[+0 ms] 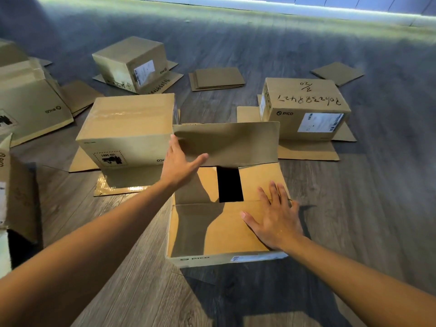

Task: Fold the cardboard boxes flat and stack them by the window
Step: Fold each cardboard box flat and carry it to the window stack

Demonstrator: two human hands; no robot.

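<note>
A brown cardboard box (212, 227) lies on the wooden floor right in front of me, its top open and a dark gap showing in the middle. Its far flap (236, 142) stands upright. My left hand (179, 161) reaches to that flap's lower left part with straight fingers touching it. My right hand (273, 215) lies flat, fingers spread, pressing on the right inner flap of the same box.
Three upside-down boxes with splayed flaps stand beyond: one at centre left (127, 131), one at the back (132, 62), one at the right (304, 107). Flat cardboard pieces (217, 79) lie further back. More boxes (30, 100) crowd the left edge. A bright window strip (283, 5) runs along the far wall.
</note>
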